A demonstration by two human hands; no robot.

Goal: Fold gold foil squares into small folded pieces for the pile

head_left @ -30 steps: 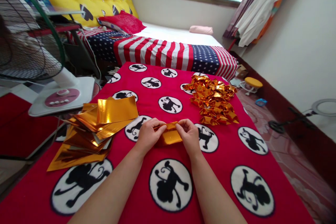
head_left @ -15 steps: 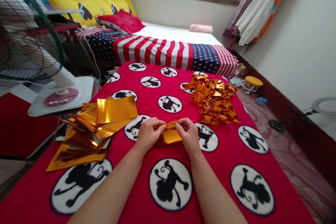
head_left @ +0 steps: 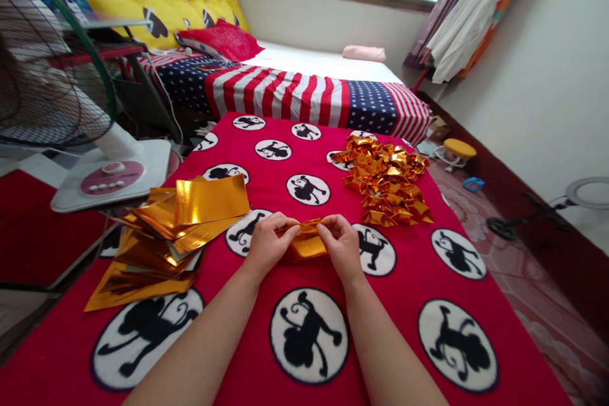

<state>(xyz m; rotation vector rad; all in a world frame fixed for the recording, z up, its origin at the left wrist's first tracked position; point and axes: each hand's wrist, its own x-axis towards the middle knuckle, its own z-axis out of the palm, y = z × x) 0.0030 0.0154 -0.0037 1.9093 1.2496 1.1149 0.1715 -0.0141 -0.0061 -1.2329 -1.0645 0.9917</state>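
Between my two hands is a sheet of gold foil paper (head_left: 308,246), partly folded along its far edge. My left hand (head_left: 273,240) pinches its left end between thumb and fingers. At the right end my right hand (head_left: 340,242) pinches the same fold. The sheet's near part slopes toward me, just above the red cloth. To the left lies a loose stack of flat gold foil sheets (head_left: 212,200). A heap of folded gold foil pieces (head_left: 392,171) sits at the far right of the cloth.
A red cloth with monkey prints (head_left: 380,336) covers the table. An electric fan (head_left: 118,146) stands at the left edge. Behind the table is a bed with a flag-patterned cover (head_left: 285,92). A yellow stool (head_left: 459,147) is on the floor at right.
The near flap of the foil sheet has tilted and looks a little shorter. Both hands keep their pinch in nearly the same place.
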